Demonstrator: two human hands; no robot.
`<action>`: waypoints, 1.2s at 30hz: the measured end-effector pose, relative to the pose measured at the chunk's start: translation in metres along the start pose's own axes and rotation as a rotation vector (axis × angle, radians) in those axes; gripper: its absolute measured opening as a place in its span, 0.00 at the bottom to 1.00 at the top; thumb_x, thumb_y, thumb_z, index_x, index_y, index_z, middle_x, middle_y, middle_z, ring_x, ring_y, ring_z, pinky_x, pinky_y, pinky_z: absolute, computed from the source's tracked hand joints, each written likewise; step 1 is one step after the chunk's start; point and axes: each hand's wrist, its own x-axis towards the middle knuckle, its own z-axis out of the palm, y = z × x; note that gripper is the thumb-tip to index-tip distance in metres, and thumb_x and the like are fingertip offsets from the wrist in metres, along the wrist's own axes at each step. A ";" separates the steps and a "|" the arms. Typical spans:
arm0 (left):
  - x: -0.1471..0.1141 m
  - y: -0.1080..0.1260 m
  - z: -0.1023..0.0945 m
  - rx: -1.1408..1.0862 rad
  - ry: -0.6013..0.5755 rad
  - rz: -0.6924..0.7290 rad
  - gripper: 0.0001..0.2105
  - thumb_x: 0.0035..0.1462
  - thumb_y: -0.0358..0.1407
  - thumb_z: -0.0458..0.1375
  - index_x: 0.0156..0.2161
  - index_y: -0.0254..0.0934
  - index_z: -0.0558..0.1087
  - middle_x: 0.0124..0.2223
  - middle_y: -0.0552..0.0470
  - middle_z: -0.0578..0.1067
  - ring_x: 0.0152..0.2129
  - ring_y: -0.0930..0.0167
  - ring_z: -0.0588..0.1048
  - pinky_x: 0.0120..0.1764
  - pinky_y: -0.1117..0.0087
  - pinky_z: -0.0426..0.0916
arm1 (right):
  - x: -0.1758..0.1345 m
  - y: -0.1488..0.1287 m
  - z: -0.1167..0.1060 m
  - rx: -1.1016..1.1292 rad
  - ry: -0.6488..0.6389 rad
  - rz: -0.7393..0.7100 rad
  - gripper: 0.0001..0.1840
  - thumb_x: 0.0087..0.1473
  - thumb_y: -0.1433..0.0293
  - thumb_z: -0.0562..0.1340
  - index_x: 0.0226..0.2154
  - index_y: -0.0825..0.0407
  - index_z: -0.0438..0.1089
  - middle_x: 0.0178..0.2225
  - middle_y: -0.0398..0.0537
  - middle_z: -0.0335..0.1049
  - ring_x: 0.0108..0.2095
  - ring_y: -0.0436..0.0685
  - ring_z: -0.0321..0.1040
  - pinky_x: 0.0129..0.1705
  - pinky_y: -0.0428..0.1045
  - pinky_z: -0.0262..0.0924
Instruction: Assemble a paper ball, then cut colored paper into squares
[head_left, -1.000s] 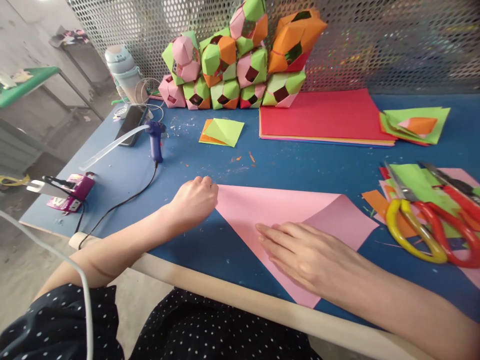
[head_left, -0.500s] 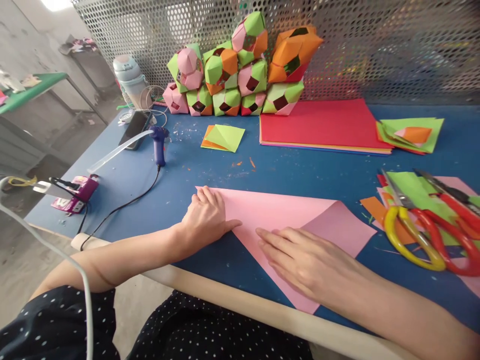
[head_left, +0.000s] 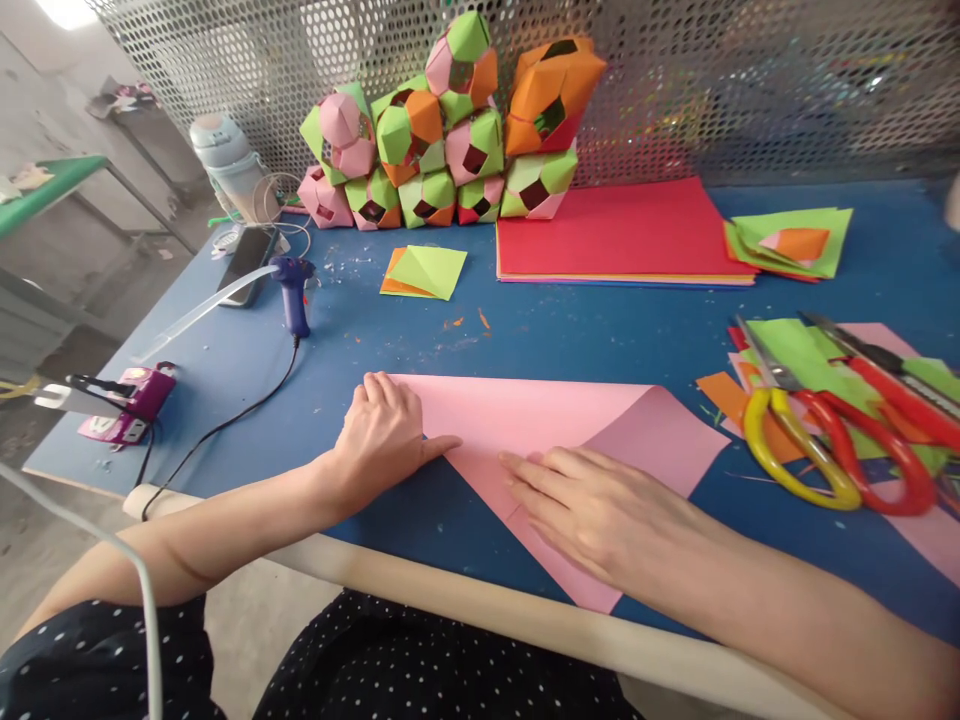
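Observation:
A sheet of pink paper (head_left: 517,415) lies folded over on the blue table, its long straight edge on the far side and one point towards me. On its left corner rests my left hand (head_left: 384,432), fingers pressed down and thumb stretched out to the right. My right hand (head_left: 600,512) lies flat on the near part of the sheet, fingers extended to the left, hiding some of the paper beneath. Neither hand grips anything. Right of the sheet are scissors (head_left: 802,455) with yellow and red handles, on coloured paper scraps (head_left: 795,345).
Folded paper balls (head_left: 472,150) are stacked at the back against a perforated metal panel. Red sheets (head_left: 600,235) lie right of them. Green and orange paper squares (head_left: 431,272), a glue gun (head_left: 294,295) with its cord, a phone (head_left: 251,262) and a purple power strip (head_left: 135,405) occupy the left.
The view has shifted slightly, so the table contents appear further left. Both hands stay on the pink paper, with the right hand at nearly the same place on it.

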 end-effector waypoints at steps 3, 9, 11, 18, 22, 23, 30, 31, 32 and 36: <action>0.000 -0.003 -0.002 0.003 0.012 0.002 0.39 0.59 0.60 0.48 0.46 0.17 0.74 0.39 0.25 0.76 0.40 0.49 0.76 0.37 0.57 0.71 | -0.001 0.000 0.000 -0.005 -0.020 0.008 0.15 0.55 0.81 0.56 0.41 0.58 0.76 0.44 0.54 0.76 0.37 0.58 0.68 0.39 0.53 0.63; 0.004 -0.017 0.002 -0.038 0.008 0.048 0.30 0.63 0.55 0.48 0.36 0.24 0.76 0.34 0.34 0.76 0.35 0.55 0.76 0.37 0.58 0.70 | -0.002 -0.001 0.000 -0.027 -0.046 0.023 0.17 0.55 0.81 0.56 0.44 0.58 0.75 0.45 0.54 0.75 0.36 0.57 0.67 0.39 0.53 0.63; 0.004 -0.027 0.004 -0.057 0.013 0.070 0.24 0.65 0.49 0.49 0.35 0.27 0.75 0.33 0.38 0.76 0.34 0.57 0.76 0.37 0.59 0.70 | -0.002 -0.001 0.000 -0.020 -0.069 0.023 0.17 0.55 0.80 0.56 0.44 0.57 0.74 0.45 0.54 0.75 0.37 0.58 0.66 0.40 0.53 0.63; -0.006 -0.065 0.009 -0.148 0.040 0.085 0.16 0.66 0.38 0.48 0.37 0.30 0.75 0.38 0.41 0.77 0.36 0.62 0.76 0.40 0.60 0.71 | -0.004 -0.001 0.002 -0.014 -0.075 0.018 0.19 0.54 0.81 0.56 0.46 0.57 0.74 0.46 0.54 0.74 0.39 0.58 0.67 0.41 0.54 0.64; -0.018 -0.063 0.002 -0.216 0.130 0.107 0.15 0.66 0.34 0.47 0.36 0.31 0.74 0.38 0.41 0.75 0.36 0.64 0.74 0.41 0.60 0.71 | -0.003 0.000 0.004 0.007 -0.037 0.007 0.18 0.53 0.82 0.55 0.42 0.57 0.75 0.47 0.54 0.75 0.39 0.58 0.69 0.39 0.53 0.65; -0.022 -0.058 -0.001 -0.243 0.167 0.119 0.15 0.67 0.34 0.46 0.37 0.31 0.74 0.39 0.41 0.74 0.36 0.64 0.73 0.41 0.60 0.71 | -0.003 0.000 0.004 0.015 -0.028 0.006 0.18 0.54 0.82 0.55 0.42 0.57 0.75 0.48 0.54 0.75 0.39 0.58 0.69 0.39 0.53 0.65; -0.046 0.011 -0.015 -0.545 0.251 0.460 0.13 0.66 0.34 0.49 0.37 0.29 0.73 0.39 0.41 0.74 0.40 0.64 0.74 0.43 0.63 0.74 | -0.003 -0.002 0.005 0.026 -0.018 0.016 0.16 0.55 0.80 0.56 0.45 0.58 0.74 0.49 0.57 0.74 0.41 0.59 0.70 0.40 0.54 0.66; -0.049 0.021 -0.015 -0.585 0.237 0.509 0.14 0.66 0.37 0.50 0.39 0.28 0.73 0.40 0.41 0.74 0.43 0.62 0.73 0.46 0.62 0.73 | -0.003 -0.002 0.005 0.021 -0.024 0.022 0.17 0.55 0.79 0.57 0.45 0.58 0.74 0.48 0.56 0.75 0.41 0.59 0.70 0.40 0.54 0.67; -0.052 0.029 -0.014 -0.613 0.228 0.539 0.16 0.66 0.40 0.51 0.41 0.26 0.73 0.41 0.40 0.74 0.45 0.61 0.73 0.48 0.61 0.73 | -0.003 -0.002 0.004 0.021 -0.032 0.029 0.17 0.55 0.79 0.57 0.46 0.57 0.74 0.48 0.55 0.75 0.41 0.59 0.70 0.41 0.53 0.67; -0.059 0.052 -0.009 -0.638 0.301 0.510 0.23 0.65 0.46 0.50 0.44 0.22 0.72 0.45 0.34 0.74 0.48 0.57 0.73 0.48 0.58 0.73 | -0.002 -0.003 0.003 0.021 -0.043 0.030 0.16 0.55 0.78 0.58 0.46 0.58 0.74 0.48 0.54 0.75 0.41 0.60 0.70 0.41 0.54 0.67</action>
